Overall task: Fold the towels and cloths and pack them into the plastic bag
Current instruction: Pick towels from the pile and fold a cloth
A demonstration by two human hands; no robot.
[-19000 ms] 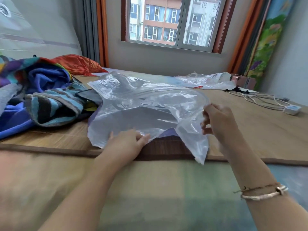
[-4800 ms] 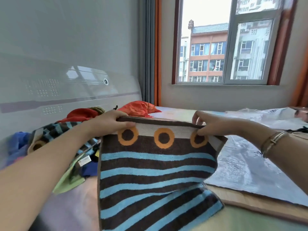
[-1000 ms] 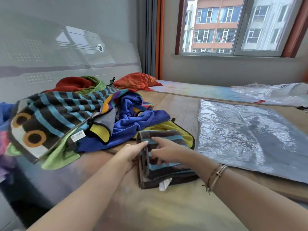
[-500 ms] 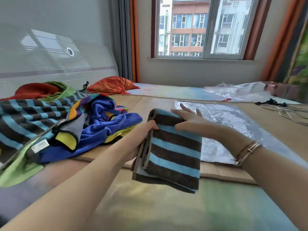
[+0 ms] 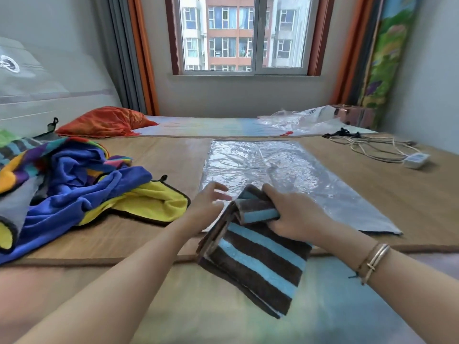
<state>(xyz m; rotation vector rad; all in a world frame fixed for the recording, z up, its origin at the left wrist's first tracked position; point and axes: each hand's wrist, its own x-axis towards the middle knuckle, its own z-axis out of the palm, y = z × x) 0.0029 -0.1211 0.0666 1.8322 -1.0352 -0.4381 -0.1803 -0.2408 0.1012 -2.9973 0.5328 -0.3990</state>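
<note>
A folded brown towel with blue stripes hangs in front of me over the mat's near edge. My right hand grips its far end, fingers curled round the fold. My left hand is just left of the towel, fingers loosely spread at the near left corner of the clear plastic bag, which lies flat on the mat. A heap of unfolded cloths, blue, yellow, grey and striped, lies to the left.
The woven mat covers the bed. An orange pillow lies at the back left, crumpled plastic at the back right. A cable with a white power strip sits far right. A window is ahead.
My view swung right toward the bag. The folded towel moved with my right hand to the bag's near end. My left hand let go of the towel and reached to the bag's corner.
</note>
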